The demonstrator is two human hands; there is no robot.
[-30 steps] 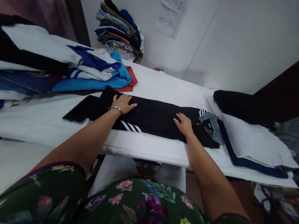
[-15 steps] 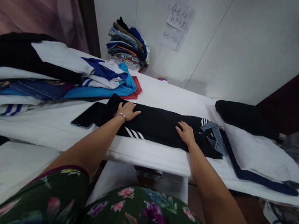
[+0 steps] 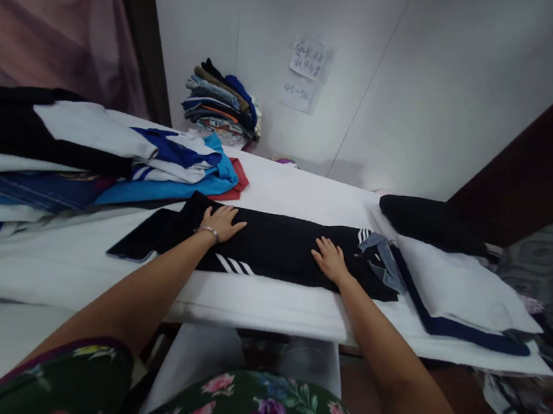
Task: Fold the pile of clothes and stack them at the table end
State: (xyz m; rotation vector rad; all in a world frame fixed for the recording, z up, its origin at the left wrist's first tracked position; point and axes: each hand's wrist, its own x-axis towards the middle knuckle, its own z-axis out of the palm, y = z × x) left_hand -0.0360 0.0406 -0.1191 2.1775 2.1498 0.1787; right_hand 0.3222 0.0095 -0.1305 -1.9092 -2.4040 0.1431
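A black garment with white stripes (image 3: 276, 244) lies folded into a long strip across the white-covered table. My left hand (image 3: 223, 223) rests flat on its left part, fingers spread, with a bracelet at the wrist. Toward the garment's right end, my right hand (image 3: 331, 261) presses flat with the fingers apart. A piece of blue denim cloth (image 3: 387, 261) lies over the right end. Beside the left end is a dark, flat, phone-like object (image 3: 134, 236), partly against the black cloth.
At the left is a heap of clothes (image 3: 75, 162). Folded white and dark garments (image 3: 463, 284) are stacked at the right. Against the wall stands a tall pile of folded clothes (image 3: 223, 103). Handwritten paper signs (image 3: 306, 73) hang above the white table cover (image 3: 299, 186).
The view has shifted a little, so everything appears lower and further left. Both hands stay flat on the black garment, which looks the same.
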